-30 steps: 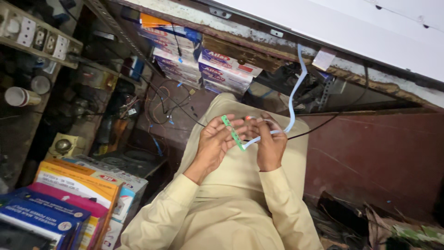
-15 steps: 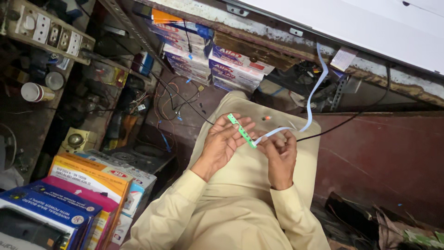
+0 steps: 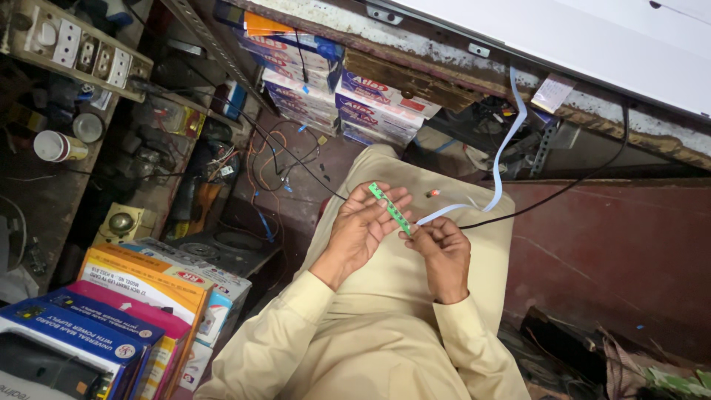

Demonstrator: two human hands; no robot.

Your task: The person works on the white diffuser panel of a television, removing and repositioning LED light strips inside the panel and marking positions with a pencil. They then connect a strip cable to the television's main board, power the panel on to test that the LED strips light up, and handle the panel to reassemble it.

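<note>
My left hand holds the green strip, a narrow little circuit board: the fingers lie spread behind it and cradle its upper length, loosely curled rather than clenched. My right hand is closed in a pinch at the strip's lower end, thumb and forefinger pressed together right where the pale blue ribbon cable meets the board. The strip slants between the two hands, upper end toward the left fingertips, lower end at the right knuckles, held in the air above my lap.

From the pinch the ribbon runs right, then curves up and away to the underside of the white panel along the top edge. A black cable crosses just behind my right hand and rises toward the same edge. A small red and white part lies on the cloth near the strip's upper end; I cannot tell what it is.

Both beige sleeves frame the bottom. To the left of my left arm stand stacked boxes, orange, pink and blue. Further out on the left are a socket strip and a paper cup, and more stacked boxes sit beyond my knees among loose wires.
</note>
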